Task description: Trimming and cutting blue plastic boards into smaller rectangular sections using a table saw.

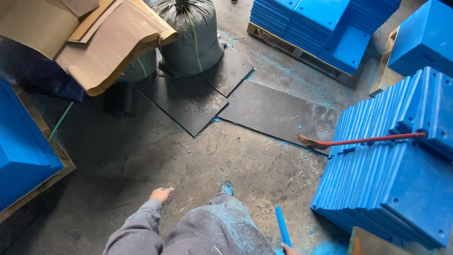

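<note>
Head view: a person walks across a dusty floor (141, 156), blue rod (282, 226) in hand.
The right hand (289, 249), mostly cropped, finger state unclear, carries the rod; the left hand (162, 193) swings free, fingers loosely curled.

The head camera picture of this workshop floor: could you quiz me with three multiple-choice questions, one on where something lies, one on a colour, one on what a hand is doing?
1. Where does the broom lie?
A. Propped across the leaning blue plates
B. Inside the grey sack
C. Under the cardboard

2. What colour is the broom's handle?
A. Green
B. Red
C. White

3. What is the right hand doing?
A. Hanging empty
B. Gripping a blue rod
C. Resting on the sack

Answers:
1 A: its handle runs across the blue plates at the right, bristles down on the dark floor mat.
2 B: the long handle is plainly red.
3 B: the blue rod rises from the right hand at the bottom edge, while the left hand hangs free and open.
</note>
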